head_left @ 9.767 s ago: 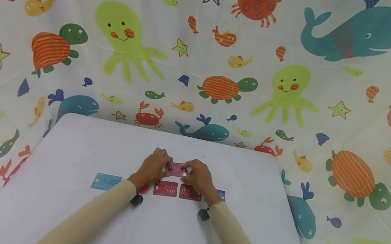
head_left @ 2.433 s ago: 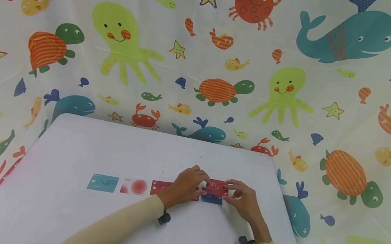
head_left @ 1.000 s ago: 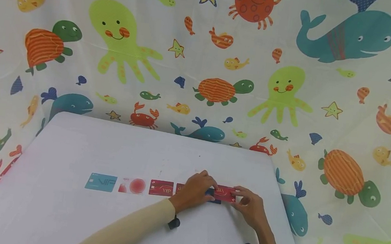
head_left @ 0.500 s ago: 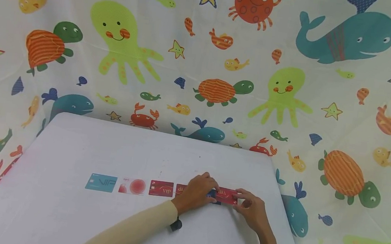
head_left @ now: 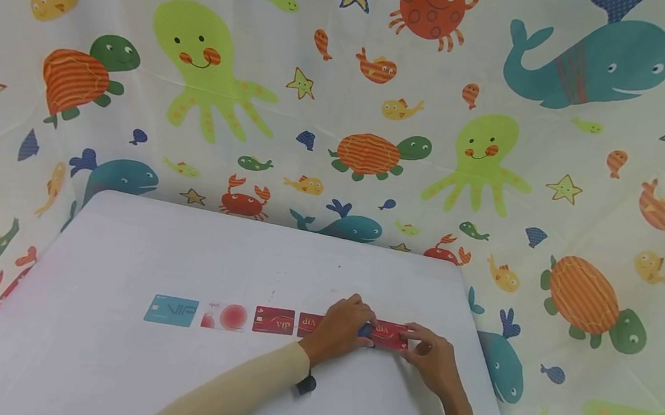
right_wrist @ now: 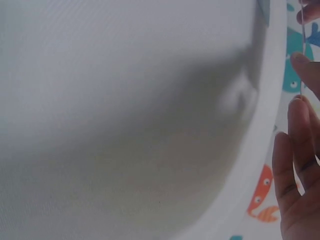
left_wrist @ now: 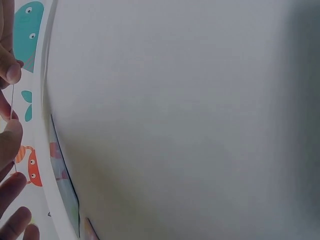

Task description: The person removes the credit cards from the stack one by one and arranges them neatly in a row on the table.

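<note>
Both hands hold a red VIP card (head_left: 389,335), its print upside down, at the right end of a row of cards. My left hand (head_left: 340,329) pinches its left edge and partly covers a blue card (head_left: 365,332) and a red card (head_left: 309,322). At the card's right edge, the thumb and fingers of my right hand (head_left: 433,361) pinch it. Both wrist views show the held card edge-on as a thin line between the fingertips of the left hand (left_wrist: 12,165) and right hand (right_wrist: 302,125).
Left along the row lie a red VIP card (head_left: 274,321), a white card with a red circle (head_left: 224,316) and a teal VIP card (head_left: 171,310). They lie on a white table (head_left: 226,387). A sea-animal curtain (head_left: 345,99) hangs behind.
The red card has moved right and toward the person, from above the blue card to the row's right end. Both hands moved with it. The row's other cards stay put.
</note>
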Available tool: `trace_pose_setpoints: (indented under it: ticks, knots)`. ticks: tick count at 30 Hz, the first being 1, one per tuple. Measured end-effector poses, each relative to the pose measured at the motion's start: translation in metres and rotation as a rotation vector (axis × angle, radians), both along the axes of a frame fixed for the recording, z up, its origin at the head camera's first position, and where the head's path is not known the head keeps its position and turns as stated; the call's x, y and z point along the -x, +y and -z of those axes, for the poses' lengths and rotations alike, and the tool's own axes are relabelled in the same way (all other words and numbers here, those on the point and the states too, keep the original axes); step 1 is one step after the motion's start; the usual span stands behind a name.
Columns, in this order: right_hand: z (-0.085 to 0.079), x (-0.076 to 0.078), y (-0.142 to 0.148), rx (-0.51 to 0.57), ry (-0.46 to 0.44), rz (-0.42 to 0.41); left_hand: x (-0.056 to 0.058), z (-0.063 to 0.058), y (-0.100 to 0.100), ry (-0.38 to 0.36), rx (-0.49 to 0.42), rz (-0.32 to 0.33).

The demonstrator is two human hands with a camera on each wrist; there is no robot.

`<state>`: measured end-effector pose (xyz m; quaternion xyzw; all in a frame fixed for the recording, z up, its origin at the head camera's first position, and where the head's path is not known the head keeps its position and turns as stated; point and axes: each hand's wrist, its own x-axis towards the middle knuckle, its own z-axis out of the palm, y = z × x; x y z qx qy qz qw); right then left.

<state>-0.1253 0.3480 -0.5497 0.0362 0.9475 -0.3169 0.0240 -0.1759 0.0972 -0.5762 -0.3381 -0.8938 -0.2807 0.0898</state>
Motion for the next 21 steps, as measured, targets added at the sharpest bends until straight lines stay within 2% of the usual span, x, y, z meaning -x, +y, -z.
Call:
trace_pose_setpoints:
  ticks: [7, 21]
  knots:
    - [0.0, -0.002, 0.003, 0.006, -0.003, 0.008, -0.001, 0.0, 0.005, -0.016, 0.024, -0.003]
    - [0.005, -0.003, 0.01, 0.004, -0.025, 0.031, -0.003, 0.006, 0.019, 0.02, 0.064, -0.023]
